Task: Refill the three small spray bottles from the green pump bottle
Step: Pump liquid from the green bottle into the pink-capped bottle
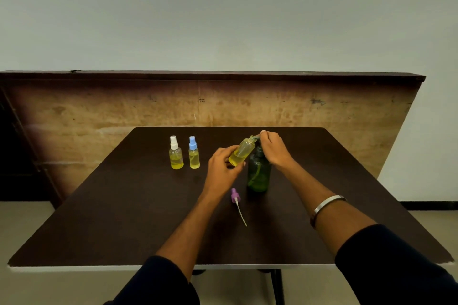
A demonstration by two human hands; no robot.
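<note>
The left hand (221,164) gripped the tilted open bottle (242,152); the right hand (273,150) pressed the green pump bottle's (259,173) head. Best kept: mouth touching spout, short strokes.

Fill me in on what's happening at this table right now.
A person is refilling small spray bottles. The left hand holds an uncapped bottle tilted with its mouth at the spout of the green pump bottle, while the right hand rests on the pump head. The bottle's purple sprayer top lies on the table nearby. Two capped bottles, one white-topped and one blue-topped, stand to the left holding yellow liquid.
</note>
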